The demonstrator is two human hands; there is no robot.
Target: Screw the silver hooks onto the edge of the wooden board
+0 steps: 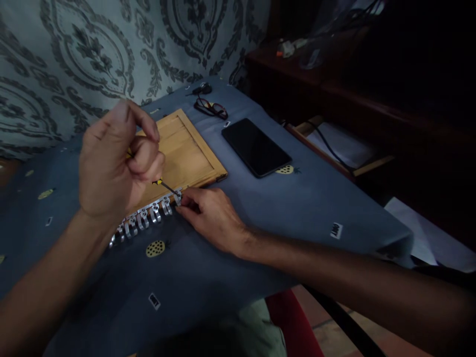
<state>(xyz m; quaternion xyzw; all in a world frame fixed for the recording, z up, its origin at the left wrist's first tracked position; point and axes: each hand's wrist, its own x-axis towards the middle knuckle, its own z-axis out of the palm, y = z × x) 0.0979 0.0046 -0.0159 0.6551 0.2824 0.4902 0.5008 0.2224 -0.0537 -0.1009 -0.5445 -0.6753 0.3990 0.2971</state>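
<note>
My left hand is closed around a screwdriver with a yellow and black handle, mostly hidden by the fingers. Its thin shaft slants down to the right, and its tip meets the near edge of a framed wooden panel. Along that edge runs a row of shiny metal hooks. Thumb and forefinger of my right hand pinch the hook at the right end of the row, close to the screwdriver's tip. The fingertips partly cover that hook.
A black phone lies right of the panel, with eyeglasses and a small dark object behind. The blue pineapple-print cloth covers the table. A patterned wall covering rises at the back; an open drawer stands right.
</note>
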